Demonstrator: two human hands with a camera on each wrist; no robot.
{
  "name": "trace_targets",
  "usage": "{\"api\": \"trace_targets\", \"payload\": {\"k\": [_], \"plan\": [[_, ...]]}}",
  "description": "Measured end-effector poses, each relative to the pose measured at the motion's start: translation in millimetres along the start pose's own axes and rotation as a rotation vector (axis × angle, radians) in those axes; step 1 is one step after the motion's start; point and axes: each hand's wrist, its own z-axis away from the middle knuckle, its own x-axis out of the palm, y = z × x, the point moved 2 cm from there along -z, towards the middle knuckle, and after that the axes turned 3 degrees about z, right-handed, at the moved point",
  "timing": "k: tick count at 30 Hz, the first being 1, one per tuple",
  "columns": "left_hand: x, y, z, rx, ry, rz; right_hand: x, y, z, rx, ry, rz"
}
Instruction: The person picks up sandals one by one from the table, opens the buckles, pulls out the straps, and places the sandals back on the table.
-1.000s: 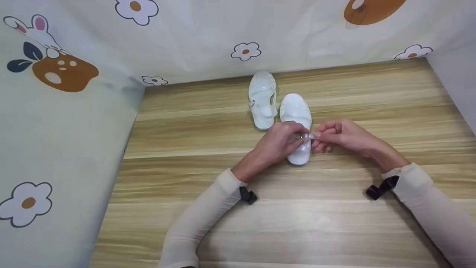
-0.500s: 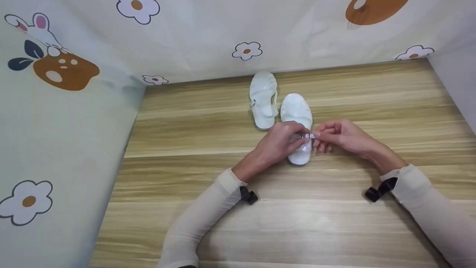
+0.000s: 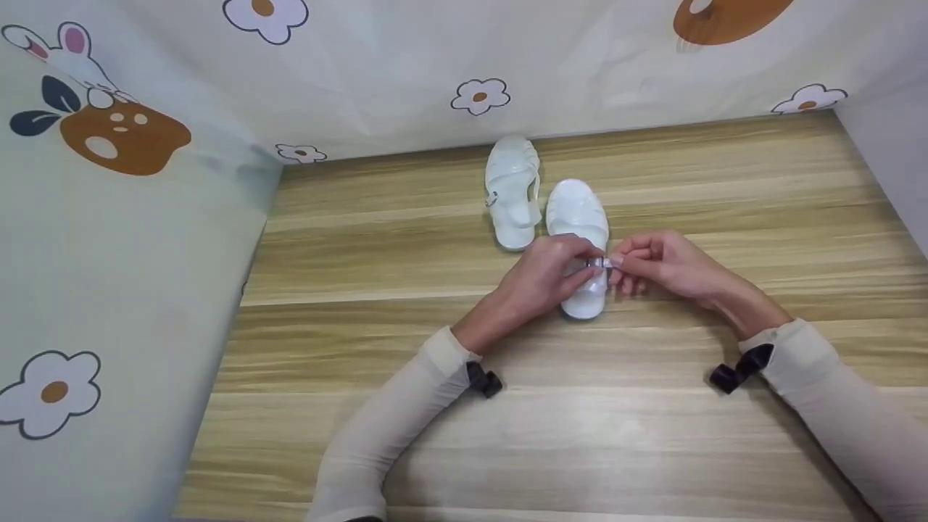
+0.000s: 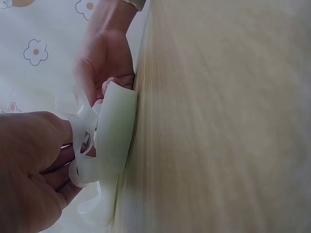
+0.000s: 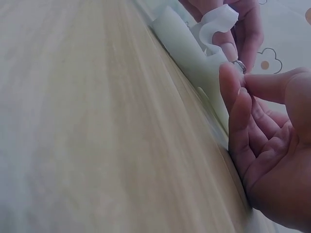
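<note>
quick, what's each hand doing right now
Left hand: fingers curled round the strap of the near sandal, holding it.
Right hand: fingertips pinching the strap's small metal buckle.

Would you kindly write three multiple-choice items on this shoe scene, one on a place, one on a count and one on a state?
1. Where is the sandal that no hand touches?
A. Farther from the person, toward the wall
B. Off the floor, on the cloth
C. On top of the other sandal

2. How many white sandals are there?
A. One
B. Two
C. Three

3. What are the hands doing?
A. Resting flat on the floor
B. Pinching the near sandal's strap at its buckle
C. Lifting both sandals

Answers:
1 A: the far sandal lies near the wall.
2 B: a far one and a near sandal.
3 B: left hand and right hand meet at the buckle.
</note>
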Motion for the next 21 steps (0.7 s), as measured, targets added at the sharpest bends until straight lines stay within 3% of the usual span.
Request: {"api": "trace_targets", "payload": {"k": [21], "plan": [[1.8,-1.0,0.0,0.001,0.009,0.018,3.3,0.7,-0.5,-0.062,0.007,-0.015]]}}
